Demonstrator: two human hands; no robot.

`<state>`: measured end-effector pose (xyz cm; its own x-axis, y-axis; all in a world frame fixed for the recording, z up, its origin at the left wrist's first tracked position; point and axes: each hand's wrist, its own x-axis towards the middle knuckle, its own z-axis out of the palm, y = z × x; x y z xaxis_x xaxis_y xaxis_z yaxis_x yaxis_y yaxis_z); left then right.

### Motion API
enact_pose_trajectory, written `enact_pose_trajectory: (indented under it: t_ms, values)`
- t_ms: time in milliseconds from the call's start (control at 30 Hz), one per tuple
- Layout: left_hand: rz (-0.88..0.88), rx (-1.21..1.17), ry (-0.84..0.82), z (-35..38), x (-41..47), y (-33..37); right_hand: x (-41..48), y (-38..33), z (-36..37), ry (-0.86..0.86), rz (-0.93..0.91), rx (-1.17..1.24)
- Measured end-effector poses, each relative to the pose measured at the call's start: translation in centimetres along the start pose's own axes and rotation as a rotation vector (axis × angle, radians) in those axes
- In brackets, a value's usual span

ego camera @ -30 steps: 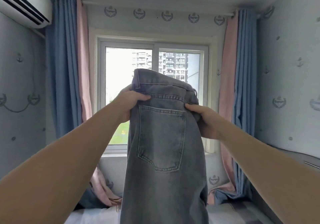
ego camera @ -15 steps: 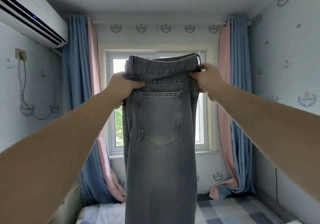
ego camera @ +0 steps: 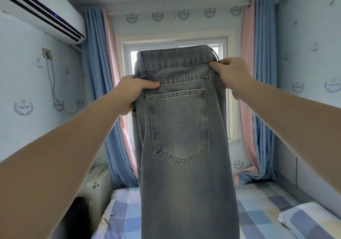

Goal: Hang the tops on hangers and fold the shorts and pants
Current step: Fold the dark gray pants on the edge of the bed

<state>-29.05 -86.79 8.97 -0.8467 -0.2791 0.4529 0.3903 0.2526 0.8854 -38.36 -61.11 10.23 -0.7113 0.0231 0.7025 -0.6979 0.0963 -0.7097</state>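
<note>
A pair of faded grey-blue jeans [ego camera: 182,146] hangs upright in front of me, folded lengthwise so that one back pocket faces me. My left hand [ego camera: 132,93] grips the left edge just under the waistband, thumb across the seam. My right hand [ego camera: 232,74] pinches the right end of the waistband, slightly higher than the left. The legs drop straight down past the bottom of the view, so their ends are hidden.
Below lies a bed [ego camera: 262,207] with a blue, white and yellow checked sheet and a matching pillow [ego camera: 310,220] at the right. A window [ego camera: 224,94] with blue and pink curtains [ego camera: 99,109] stands behind the jeans. An air conditioner [ego camera: 42,15] hangs upper left.
Both hands have lifted the jeans higher and pulled the waistband out flat, the right hand ending above the left. More of the bed has come into view.
</note>
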Motion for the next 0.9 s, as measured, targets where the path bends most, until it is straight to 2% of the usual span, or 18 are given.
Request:
enact_pose_trajectory:
  t_ms: [233,467,667,900]
  values:
    - [-0.047,0.035,0.011,-2.4,-1.0,-1.9,-0.3,1.2,3.3,-0.030,0.026,-0.006]
    - [-0.157,0.010,0.013,-5.6,2.1,-11.7,-0.7,9.1,10.3,-0.095,0.141,0.018]
    - [-0.335,0.033,-0.008,-8.4,6.9,-27.6,-2.1,23.0,19.3,-0.178,0.295,-0.076]
    - [-0.645,0.043,0.088,-9.8,11.7,-56.3,-7.3,48.0,32.6,-0.374,0.624,-0.200]
